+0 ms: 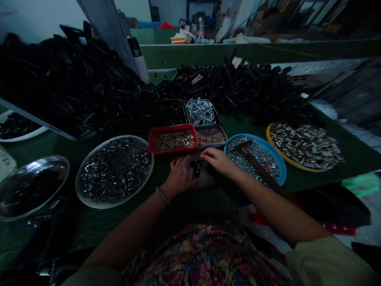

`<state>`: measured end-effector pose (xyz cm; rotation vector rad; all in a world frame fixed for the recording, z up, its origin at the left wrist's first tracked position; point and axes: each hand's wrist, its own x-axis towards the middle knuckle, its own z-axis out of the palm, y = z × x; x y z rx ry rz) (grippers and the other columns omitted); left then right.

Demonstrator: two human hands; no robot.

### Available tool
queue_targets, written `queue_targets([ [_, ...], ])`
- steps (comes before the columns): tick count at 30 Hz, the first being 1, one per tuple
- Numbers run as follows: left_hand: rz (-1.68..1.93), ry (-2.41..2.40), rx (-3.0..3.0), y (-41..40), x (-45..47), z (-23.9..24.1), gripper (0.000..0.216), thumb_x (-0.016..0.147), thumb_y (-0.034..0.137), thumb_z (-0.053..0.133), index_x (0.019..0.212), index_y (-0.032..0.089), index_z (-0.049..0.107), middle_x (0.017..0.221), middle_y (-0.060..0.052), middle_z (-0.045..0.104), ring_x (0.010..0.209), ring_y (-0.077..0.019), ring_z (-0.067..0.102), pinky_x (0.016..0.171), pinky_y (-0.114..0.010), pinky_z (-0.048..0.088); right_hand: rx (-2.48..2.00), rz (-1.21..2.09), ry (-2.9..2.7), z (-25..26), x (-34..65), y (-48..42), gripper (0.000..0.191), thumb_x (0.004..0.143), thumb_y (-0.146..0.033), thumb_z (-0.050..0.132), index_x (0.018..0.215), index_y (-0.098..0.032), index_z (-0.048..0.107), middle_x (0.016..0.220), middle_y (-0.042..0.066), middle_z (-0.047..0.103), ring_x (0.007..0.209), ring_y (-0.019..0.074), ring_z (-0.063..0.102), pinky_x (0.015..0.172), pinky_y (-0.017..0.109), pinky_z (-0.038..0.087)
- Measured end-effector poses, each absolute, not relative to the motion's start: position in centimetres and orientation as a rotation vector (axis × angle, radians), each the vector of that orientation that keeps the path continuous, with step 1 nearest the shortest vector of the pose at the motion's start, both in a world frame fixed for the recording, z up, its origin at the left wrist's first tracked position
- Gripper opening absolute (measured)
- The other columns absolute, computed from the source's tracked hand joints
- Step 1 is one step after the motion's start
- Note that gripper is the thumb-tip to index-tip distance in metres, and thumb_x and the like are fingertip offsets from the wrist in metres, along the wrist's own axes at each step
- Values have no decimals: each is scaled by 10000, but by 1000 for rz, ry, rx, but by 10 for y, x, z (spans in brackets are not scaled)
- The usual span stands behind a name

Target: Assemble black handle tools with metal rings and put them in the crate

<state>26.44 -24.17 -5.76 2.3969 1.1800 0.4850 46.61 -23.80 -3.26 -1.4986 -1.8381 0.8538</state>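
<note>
My left hand (pixel 180 175), a beaded bracelet at its wrist, is closed around a small black part (pixel 195 169) over a grey block (pixel 206 178) on the green table. From the right, my right hand (pixel 219 161) reaches over that part, thumb and forefinger pinched together; whatever sits between the fingertips is too small to make out. Just beyond the hands stand a red tray (pixel 151 143) of thin copper-coloured pins and a second tray (pixel 224 143) of small brassy pieces. Close to my right wrist lies a blue basin (pixel 282 167) of small metal pieces, with a hammer (pixel 257 165) resting across it.
A white round tray (pixel 79 184) of metal rings lies left; a yellow tray (pixel 272 145) of metal cylinders lies right. Behind are bins of silver pins (pixel 201 112) and dark parts (pixel 169 113). Black parts (pixel 238 85) heap along the back, beside a bottle (pixel 140 65).
</note>
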Motion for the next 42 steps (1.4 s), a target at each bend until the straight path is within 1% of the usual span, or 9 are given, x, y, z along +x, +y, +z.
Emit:
queue_targets([
  [8,469,1216,2380,-244,266,-56,589,714,275,628,1256,195,413,1232,-114,562,1166,-289,482,1008,-460,280,-1532,739,-1782,-52,453,-242,134,895,-246,534,822,-164,612,813,32,648,785,162,592,750,287,444],
  [17,517,1188,2442,-243,266,-60,630,711,307,620,1280,167,388,1228,-129,564,1160,-309,488,983,-478,306,-1560,29,-2428,-49,449,-258,216,964,-237,423,925,-155,620,899,103,623,855,218,542,764,333,411],
  [21,520,1190,2439,-243,265,-59,629,705,298,631,1271,166,391,1219,-135,569,1163,-307,485,986,-474,305,-2019,-171,-2161,-29,498,-276,309,931,-334,503,1170,-145,555,1098,157,606,1003,275,533,825,377,415],
  [23,515,1185,2442,-244,265,-59,628,706,295,632,1271,169,387,1224,-139,562,1165,-309,484,982,-474,305,-2407,-254,-1916,-24,534,-285,353,910,-351,527,1157,-100,546,1087,190,603,1021,319,536,823,412,425],
  [27,530,1198,2424,-244,265,-57,653,705,295,630,1285,160,362,1219,-139,562,1148,-306,498,975,-470,308,-2694,-104,-1864,-23,565,-300,310,931,-246,437,1151,-57,545,1080,218,598,975,334,594,784,426,464],
  [31,524,1203,2393,-244,265,-56,688,708,300,627,1313,156,334,1228,-136,567,1162,-304,502,979,-470,310,-2311,151,-1855,-8,522,-312,374,970,-264,327,1291,-141,475,1205,179,584,1028,286,616,842,417,487],
  [35,538,1223,2358,-244,266,-58,710,699,289,640,1325,151,333,1214,-143,582,1173,-309,498,988,-478,305,-1771,562,-1967,17,468,-316,370,984,-308,323,1312,-230,475,1219,92,621,1081,230,612,908,368,484],
  [38,557,1210,2365,-243,266,-60,728,684,288,656,1324,135,343,1211,-141,585,1164,-308,502,990,-483,312,-1716,551,-1937,25,452,-311,390,985,-315,329,1347,-228,445,1218,97,625,1082,231,614,906,368,478],
  [42,546,1193,2433,-242,264,-60,717,714,282,644,1359,155,357,1223,-129,581,1149,-302,511,970,-485,342,-1904,636,-2032,16,461,-306,355,983,-289,343,1296,-203,488,1078,93,687,924,222,669,795,334,494],
])
